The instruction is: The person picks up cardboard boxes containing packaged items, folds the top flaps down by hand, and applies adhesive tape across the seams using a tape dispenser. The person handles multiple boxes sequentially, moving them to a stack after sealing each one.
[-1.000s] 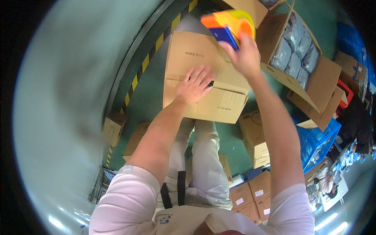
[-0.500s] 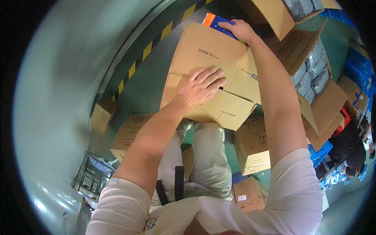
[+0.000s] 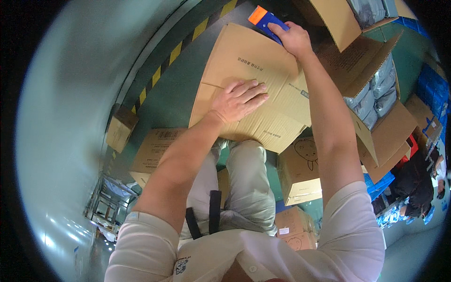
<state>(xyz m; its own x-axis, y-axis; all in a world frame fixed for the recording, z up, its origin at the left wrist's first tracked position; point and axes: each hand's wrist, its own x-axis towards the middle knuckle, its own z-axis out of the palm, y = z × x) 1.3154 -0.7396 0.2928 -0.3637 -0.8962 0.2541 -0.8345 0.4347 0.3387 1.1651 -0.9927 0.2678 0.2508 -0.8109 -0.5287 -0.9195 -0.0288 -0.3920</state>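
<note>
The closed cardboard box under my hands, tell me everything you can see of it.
The cardboard box is plain brown corrugated board with small dark print, its top flaps shut along a centre seam. It stands on the green floor. The left hand lies flat on its top; the right hand presses an orange-and-blue tape dispenser at its far edge.

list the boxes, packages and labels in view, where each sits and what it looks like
Closed cardboard box: centre, under left hand, brown, dark print.
Tape dispenser: far edge of that box, in right hand, blue and orange.
Open carton: right, brown, holding grey plastic packages.
Small box: below centre, brown, cartoon drawing on top.
White label: on a low brown box, rectangular.
</note>
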